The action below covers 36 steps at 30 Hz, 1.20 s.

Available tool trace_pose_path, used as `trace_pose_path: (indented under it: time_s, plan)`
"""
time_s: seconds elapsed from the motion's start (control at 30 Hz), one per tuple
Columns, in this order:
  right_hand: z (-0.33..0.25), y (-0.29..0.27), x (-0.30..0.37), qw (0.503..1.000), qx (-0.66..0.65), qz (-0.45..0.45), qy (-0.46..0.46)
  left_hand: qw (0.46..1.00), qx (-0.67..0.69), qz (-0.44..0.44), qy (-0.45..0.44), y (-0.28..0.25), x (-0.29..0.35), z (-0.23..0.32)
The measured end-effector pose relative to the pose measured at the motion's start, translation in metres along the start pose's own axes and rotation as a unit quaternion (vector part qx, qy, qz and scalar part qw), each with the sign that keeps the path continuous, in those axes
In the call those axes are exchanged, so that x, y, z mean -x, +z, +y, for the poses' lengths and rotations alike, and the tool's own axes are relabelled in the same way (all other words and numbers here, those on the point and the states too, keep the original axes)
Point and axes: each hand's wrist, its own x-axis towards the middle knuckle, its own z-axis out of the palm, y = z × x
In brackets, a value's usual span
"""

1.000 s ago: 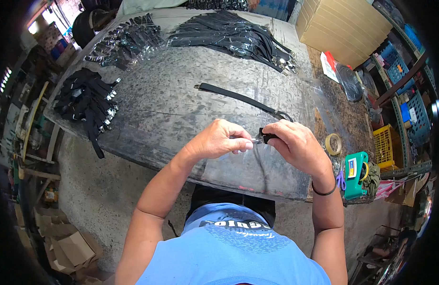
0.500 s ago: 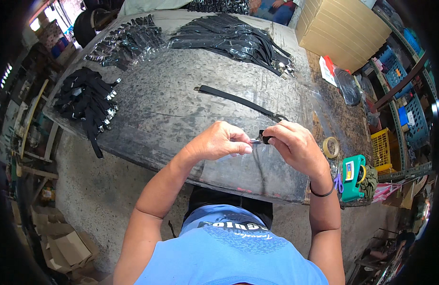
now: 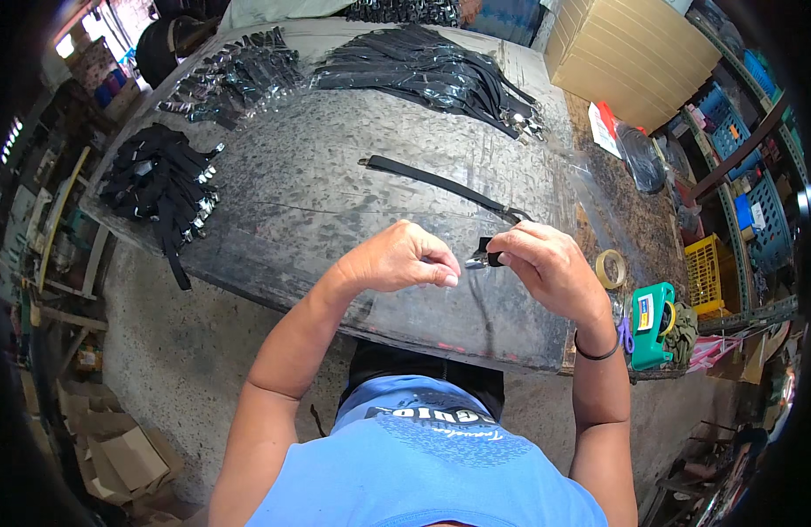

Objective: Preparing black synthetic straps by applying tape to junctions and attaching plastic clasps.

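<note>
A black elastic strap with a silver metal clip (image 3: 477, 262), like a suspender end, is pinched in my right hand (image 3: 546, 268). The clip points left, toward my other hand. My left hand (image 3: 407, 256) hovers just left of the clip, apart from it, thumb and fingers pressed together; whether anything is between them is hidden. Beyond my hands, a long black strap (image 3: 436, 183) lies across the table, a metal end at its left and its right end close above my right hand. Whether it joins the held piece cannot be made out.
Piles of black straps with metal clips lie at the left (image 3: 155, 171), far left (image 3: 238, 79) and far middle (image 3: 405, 66) of the worn table (image 3: 291, 158). A tape roll (image 3: 611, 269), purple scissors (image 3: 626, 335) and a green tape dispenser (image 3: 654, 325) stand right. A cardboard box (image 3: 634, 57) stands behind.
My left hand has drawn slightly left, off the metal clip it was touching. The right hand keeps its hold in nearly the same place. A person at the far edge has moved mostly out of view.
</note>
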Motion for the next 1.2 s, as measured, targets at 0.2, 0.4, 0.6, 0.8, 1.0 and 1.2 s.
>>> trace_pose_path:
  time_s: [0.2,0.4,0.6,0.8,1.0,1.2]
  plan:
    - [-0.003,0.003,0.002,1.0,0.006,-0.002,-0.003,0.999,0.019,0.014,-0.022,0.003,0.0,0.004]
    - [-0.007,0.005,0.001,0.999,-0.004,0.035,0.0,0.995,0.083,0.032,-0.043,0.007,0.003,0.005]
    - [-0.008,0.005,0.004,1.0,0.01,0.017,0.007,0.998,0.051,0.014,-0.043,0.003,0.004,0.012]
    - [-0.009,0.003,0.003,1.0,0.014,0.022,0.003,0.995,0.08,0.035,-0.053,0.004,0.006,0.014]
    - [-0.012,0.002,0.0,1.0,0.011,0.012,0.017,0.996,0.067,0.034,-0.047,0.003,0.005,0.017]
    - [-0.009,0.002,-0.001,1.0,-0.015,0.022,0.012,0.992,0.094,0.054,-0.072,0.004,0.002,0.017]
